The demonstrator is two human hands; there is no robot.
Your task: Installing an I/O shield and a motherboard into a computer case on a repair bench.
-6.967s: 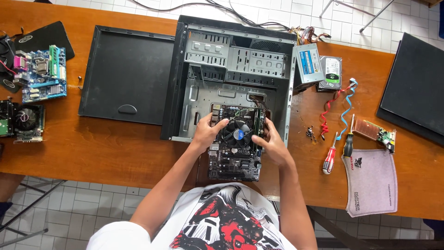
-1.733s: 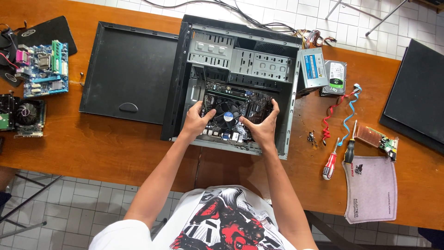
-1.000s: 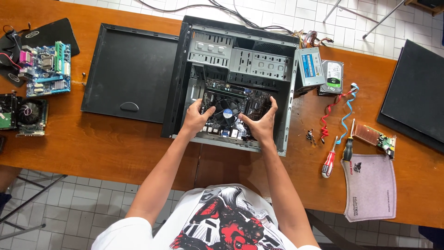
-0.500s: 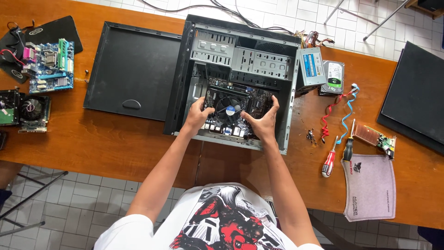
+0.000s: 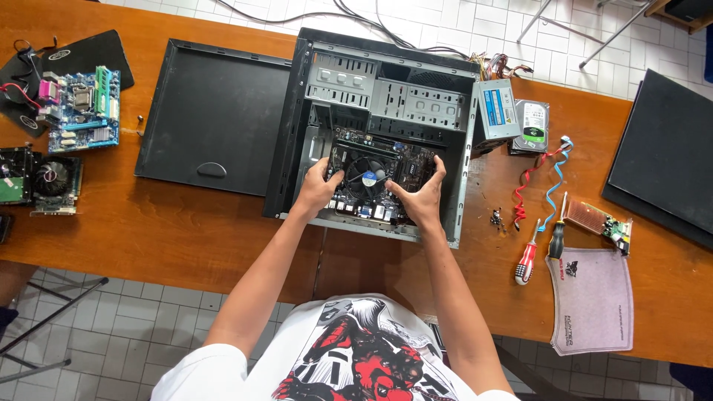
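Since seven seconds ago, the dark square motherboard with a round fan (image 5: 375, 182) has moved from the open black metal computer case's (image 5: 297, 126) six-o'clock lip deeper inside. Left hand (image 5: 318, 189) and right hand (image 5: 422, 199) clasp its nine- and three-o'clock edges, fingers curled; it looks stiff, light and fragile, best held by bare edges.
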